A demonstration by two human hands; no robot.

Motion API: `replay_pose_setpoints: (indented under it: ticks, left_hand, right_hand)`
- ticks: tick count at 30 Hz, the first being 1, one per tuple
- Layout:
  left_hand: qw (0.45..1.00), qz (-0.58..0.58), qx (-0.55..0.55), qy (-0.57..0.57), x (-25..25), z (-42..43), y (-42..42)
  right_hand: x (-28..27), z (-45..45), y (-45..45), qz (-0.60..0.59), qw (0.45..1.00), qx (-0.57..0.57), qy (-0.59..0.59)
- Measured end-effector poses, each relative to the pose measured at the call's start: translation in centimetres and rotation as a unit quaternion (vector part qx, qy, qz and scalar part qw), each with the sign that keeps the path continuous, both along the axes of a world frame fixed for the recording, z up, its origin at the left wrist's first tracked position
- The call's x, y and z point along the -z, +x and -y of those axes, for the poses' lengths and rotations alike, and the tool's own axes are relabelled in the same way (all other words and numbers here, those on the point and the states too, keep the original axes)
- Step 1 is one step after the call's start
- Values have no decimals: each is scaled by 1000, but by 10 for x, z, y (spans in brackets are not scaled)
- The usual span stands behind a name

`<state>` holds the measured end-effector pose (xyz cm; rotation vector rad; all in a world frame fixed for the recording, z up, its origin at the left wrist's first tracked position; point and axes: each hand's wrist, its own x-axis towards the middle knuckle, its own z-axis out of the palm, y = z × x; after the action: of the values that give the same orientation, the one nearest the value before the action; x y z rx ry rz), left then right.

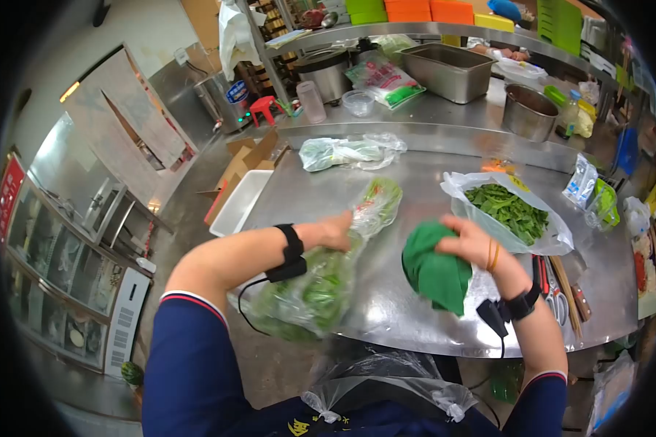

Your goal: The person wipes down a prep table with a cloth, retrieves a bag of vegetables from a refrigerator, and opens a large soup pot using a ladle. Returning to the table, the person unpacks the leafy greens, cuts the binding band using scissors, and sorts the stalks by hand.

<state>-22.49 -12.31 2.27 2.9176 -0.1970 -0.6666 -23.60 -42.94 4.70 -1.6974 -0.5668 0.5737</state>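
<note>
My left hand [334, 231] is closed around the narrow part of a clear plastic bag of green vegetables [306, 291]. The bag's fuller end hangs at the table's near left edge, partly under my forearm, and its other end [380, 204] points away from me. My right hand [472, 242] grips a bunched green cloth [436, 268] just above the steel table [386, 313]. Beyond the right hand, an open white plastic bag [455, 191] holds loose leafy greens [509, 211].
Another wrapped bag [350, 151] lies at the table's back. Scissors [557, 302], wooden chopsticks [565, 291] and a wooden-handled tool [582, 302] lie at right. A white tray [242, 202] stands at the left edge. A steel pot [530, 113] and a rectangular pan [448, 73] sit behind.
</note>
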Motion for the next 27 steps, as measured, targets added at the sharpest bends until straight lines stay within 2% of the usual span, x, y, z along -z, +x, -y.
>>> replay_pose_setpoints:
  ticks: [1, 2, 3, 4, 5, 6, 7, 9, 10, 12, 13, 15, 17, 19, 21, 22, 25, 26, 27]
  left_hand:
    - [1000, -2, -8, 5, -20, -6, -9]
    - [997, 10, 10, 74, -38, -12, -14]
    - [989, 22, 29, 140, -47, -16, -16]
    - [990, 24, 23, 140, -50, -19, -15]
    - [982, 95, 72, 150, -52, -22, -14]
    - [966, 166, 121, 159, -54, -24, -11]
    - [966, 170, 116, 156, -49, -28, -2]
    - [869, 371, 222, 241, -26, -29, 15]
    - [870, 375, 217, 237, -17, -21, 13]
    - [868, 437, 130, 196, 7, -2, -3]
    - [869, 437, 127, 195, 23, 4, -17]
    - [953, 304, 6, 18, 63, 15, -60]
    - [950, 306, 33, -40, 80, 17, -110]
    - [933, 349, -4, -86, 89, 14, -155]
    - [919, 371, -118, -62, 98, 13, -198]
    - [928, 313, -196, -45, 101, 16, -215]
    - [927, 314, -205, -22, 127, 15, -229]
    - [943, 261, -206, -9, 131, 10, -227]
    - [940, 261, -217, -7, 129, 10, -226]
  right_hand:
    - [-1, -7, 18, 41, 998, 48, 21]
    - [-1, -14, 36, 84, 991, 98, 39]
    - [2, -22, 55, 98, 974, 156, 133]
    - [-18, -29, 56, 160, 950, 199, 181]
    - [-38, -29, 47, 73, 945, 242, 206]
    - [-48, -27, 44, 67, 948, 266, 162]
    - [-51, -24, 41, 60, 948, 289, 115]
    - [-13, -19, 44, 97, 951, 278, 98]
    - [10, -13, 45, 133, 948, 275, 89]
    - [46, 3, 27, 82, 969, 208, 100]
    - [56, 8, 8, 46, 978, 186, 79]
    - [77, 13, -27, 5, 988, 144, 50]
    - [100, 10, -54, 9, 994, 110, 15]
    - [121, 0, -72, 11, 997, 65, -32]
    - [131, -20, -86, 7, 998, 24, -51]
    - [133, -31, -92, 47, 997, -20, -65]
    - [127, -64, -107, 103, 985, -121, -75]
    - [123, -73, -108, 118, 976, -167, -72]
    - [119, -82, -109, 119, 974, -179, -72]
